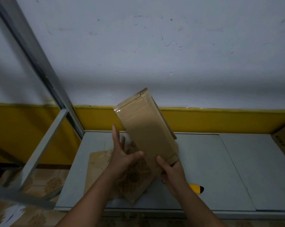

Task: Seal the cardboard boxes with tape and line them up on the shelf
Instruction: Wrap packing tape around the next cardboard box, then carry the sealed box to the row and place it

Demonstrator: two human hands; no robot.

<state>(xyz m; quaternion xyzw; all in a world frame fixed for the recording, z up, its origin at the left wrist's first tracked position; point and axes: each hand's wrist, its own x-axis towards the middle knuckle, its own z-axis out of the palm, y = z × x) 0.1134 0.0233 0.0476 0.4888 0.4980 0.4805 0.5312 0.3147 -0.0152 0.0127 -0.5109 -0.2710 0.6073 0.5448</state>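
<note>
Long cardboard box (145,128) is held tilted above the grey metal shelf (204,169), upper end leaning away toward the wall, with glossy tape showing at its upper left corner. Right hand (171,171) grips the box's lower end, fingers curled round it. Left hand (122,154) is just beside the box's left edge, fingers straight and spread; contact cannot be confirmed. Flattened cardboard (97,164) lies on the shelf beneath. A yellow, black-tipped object (196,188) lies by the right wrist. A second box (284,138) stands at the shelf's right end.
</note>
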